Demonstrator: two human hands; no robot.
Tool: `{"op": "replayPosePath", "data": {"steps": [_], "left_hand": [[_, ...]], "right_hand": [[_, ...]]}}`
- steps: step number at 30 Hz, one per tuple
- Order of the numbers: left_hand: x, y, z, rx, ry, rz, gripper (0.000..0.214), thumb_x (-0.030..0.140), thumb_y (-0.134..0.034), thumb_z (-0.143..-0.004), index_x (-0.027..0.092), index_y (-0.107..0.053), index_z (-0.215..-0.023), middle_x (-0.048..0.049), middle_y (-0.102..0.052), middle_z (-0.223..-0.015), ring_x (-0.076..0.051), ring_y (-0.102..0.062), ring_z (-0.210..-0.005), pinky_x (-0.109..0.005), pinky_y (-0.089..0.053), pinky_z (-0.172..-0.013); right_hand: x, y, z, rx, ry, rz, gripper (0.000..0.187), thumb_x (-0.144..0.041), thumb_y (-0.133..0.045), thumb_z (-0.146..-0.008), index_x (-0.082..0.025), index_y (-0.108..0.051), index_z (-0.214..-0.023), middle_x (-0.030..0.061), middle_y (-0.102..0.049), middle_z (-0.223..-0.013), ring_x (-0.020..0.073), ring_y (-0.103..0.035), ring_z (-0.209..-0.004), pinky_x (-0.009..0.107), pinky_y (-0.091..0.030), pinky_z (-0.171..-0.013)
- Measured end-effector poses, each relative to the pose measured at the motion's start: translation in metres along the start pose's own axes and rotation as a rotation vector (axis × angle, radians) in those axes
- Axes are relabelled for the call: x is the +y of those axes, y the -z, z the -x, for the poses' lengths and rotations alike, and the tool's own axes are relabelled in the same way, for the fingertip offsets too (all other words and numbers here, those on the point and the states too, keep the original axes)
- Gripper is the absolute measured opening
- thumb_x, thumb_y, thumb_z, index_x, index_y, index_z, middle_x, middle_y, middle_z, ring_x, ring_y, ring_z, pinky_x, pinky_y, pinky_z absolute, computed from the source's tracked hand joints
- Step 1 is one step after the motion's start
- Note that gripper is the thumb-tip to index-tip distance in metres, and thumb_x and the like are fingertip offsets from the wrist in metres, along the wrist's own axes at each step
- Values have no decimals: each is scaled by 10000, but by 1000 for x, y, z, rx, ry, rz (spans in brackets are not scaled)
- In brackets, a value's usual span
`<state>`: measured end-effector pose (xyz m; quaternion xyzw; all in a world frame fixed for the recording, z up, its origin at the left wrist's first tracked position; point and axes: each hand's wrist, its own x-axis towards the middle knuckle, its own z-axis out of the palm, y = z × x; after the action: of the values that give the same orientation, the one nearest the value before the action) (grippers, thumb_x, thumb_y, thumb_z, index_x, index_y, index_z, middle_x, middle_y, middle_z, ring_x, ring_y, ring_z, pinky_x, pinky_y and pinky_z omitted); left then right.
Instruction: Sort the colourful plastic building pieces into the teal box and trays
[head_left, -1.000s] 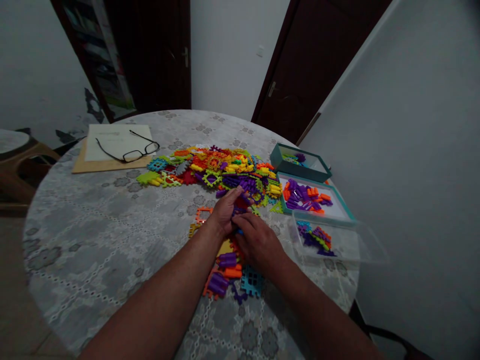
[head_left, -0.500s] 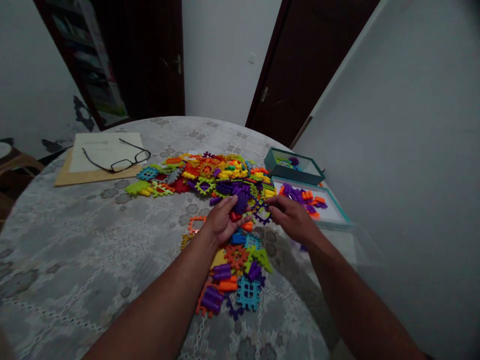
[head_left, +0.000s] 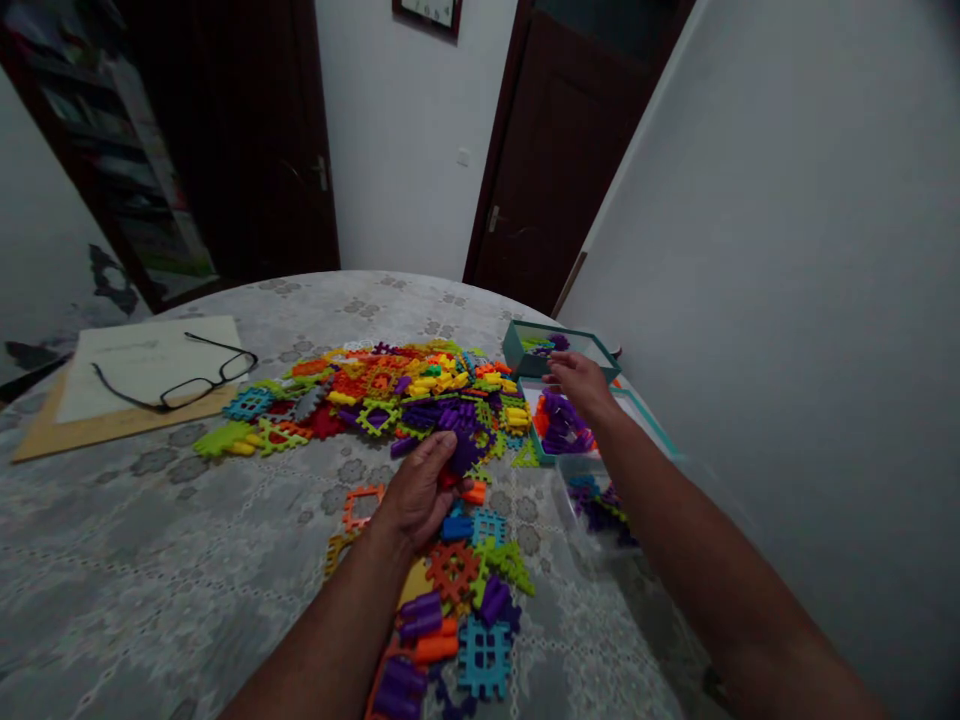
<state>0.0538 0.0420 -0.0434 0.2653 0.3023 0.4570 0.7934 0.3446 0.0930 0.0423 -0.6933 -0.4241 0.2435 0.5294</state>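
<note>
Seen from the wearer's head, two bare hands reach over a round table (head_left: 225,550) covered with a grey, flower-patterned cloth, the hands held well apart. The left hand (head_left: 421,490), near the middle, is closed on a dark purple piece (head_left: 466,453), pinched under the thumb, with a red piece (head_left: 448,478) showing just below it in the palm. The right hand (head_left: 581,382) reaches out to the right, its fingers loosely parted, by the front of a dark teal box (head_left: 517,358) and over a white tray with a teal rim (head_left: 660,435); its exact height is hard to tell. Purple and orange pieces lie in the tray, green and purple ones in the box. Nearer, partly behind the right forearm, a clear plastic container (head_left: 585,552) holds more pieces. Beyond the left hand spreads a big, mixed heap of colourful plastic pieces (head_left: 375,378). A smaller group, including a light blue grid (head_left: 484,655) and an orange-red square (head_left: 453,570), lies beside the left forearm. On the far left, black-framed glasses (head_left: 187,393) rest on white paper (head_left: 135,350) over a tan board (head_left: 45,430)
</note>
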Motion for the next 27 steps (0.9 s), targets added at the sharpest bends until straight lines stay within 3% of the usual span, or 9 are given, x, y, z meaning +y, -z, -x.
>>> {"op": "replayPosePath", "data": {"steps": [3, 7, 10, 12, 16, 19, 22, 25, 27], "left_hand": [[-1, -1, 0, -32, 2, -37, 409, 454, -906, -738, 208, -718, -1005, -7, -701, -952, -145, -647, -789, -258, -589, -596], [0, -5, 2, -66, -11, -63, 419, 433, -919, -725, 179, -728, -999, -36, -707, -955, -158, -658, -791, -253, -588, -583], [1, -8, 6, -84, -24, -56, 391, 389, -939, -698, 155, -724, -926, -28, -681, -877, -148, -644, -734, -240, -569, -553], [2, -9, 8, -98, -20, -56, 363, 368, -930, -706, 147, -717, -899, -30, -673, -855, -146, -639, -711, -232, -550, -533], [1, -7, 6, -111, 16, -19, 286, 227, -816, -757, 139, -727, -1014, -35, -657, -824, -142, -622, -662, -243, -531, -526], [2, -4, 4, -113, 38, 26, 459, 43, -679, -667, 132, -718, -1116, -49, -682, -892, -122, -625, -673, -242, -544, -582], [3, -3, 4, -108, 47, 21, 574, 3, -665, -682, 152, -676, -1236, -124, -740, -1106, -155, -708, -808, -294, -605, -740], [4, -5, 5, -133, 60, 37, 622, 42, -715, -771, 173, -602, -1368, -190, -736, -1238, -250, -749, -1046, -407, -605, -947], [4, -6, 5, -137, 63, 39, 627, 76, -737, -812, 178, -570, -1407, -207, -732, -1260, -286, -737, -1135, -443, -588, -1007]], "right_hand": [[0, -12, 42, -201, 47, 41, 118, -226, -669, -876, -180, -722, -971, 46, -740, -924, 156, -721, -747, 241, -570, -618], [-3, -34, 112, -584, 193, 103, 182, -352, -655, -936, -213, -732, -1025, 17, -740, -906, 163, -708, -790, 259, -567, -667], [-3, -46, 147, -607, 270, 130, 187, -327, -650, -941, -217, -708, -1080, 2, -729, -875, 149, -682, -756, 257, -543, -675], [-3, -48, 154, -569, 272, 128, 199, -301, -638, -938, -217, -689, -1111, -9, -710, -833, 140, -669, -714, 251, -527, -653], [-1, -38, 129, -577, 148, 27, 313, -301, -630, -918, -220, -614, -1220, -53, -653, -701, 131, -637, -585, 234, -512, -566], [0, -23, 87, -526, 40, 52, 212, -275, -651, -876, -204, -635, -1075, -62, -621, -595, 123, -591, -489, 209, -476, -484], [-3, -9, 38, -324, -57, 93, 142, -217, -690, -825, -183, -664, -961, -41, -619, -559, 121, -583, -456, 196, -462, -447], [-11, -1, -3, -84, -34, 61, 240, -220, -626, -893, -189, -636, -1130, -3, -705, -727, 102, -620, -518, 185, -501, -492], [-15, 1, -19, 4, -18, 43, 324, -212, -551, -940, -200, -572, -1263, 24, -738, -884, 87, -639, -565, 181, -519, -519]]}}
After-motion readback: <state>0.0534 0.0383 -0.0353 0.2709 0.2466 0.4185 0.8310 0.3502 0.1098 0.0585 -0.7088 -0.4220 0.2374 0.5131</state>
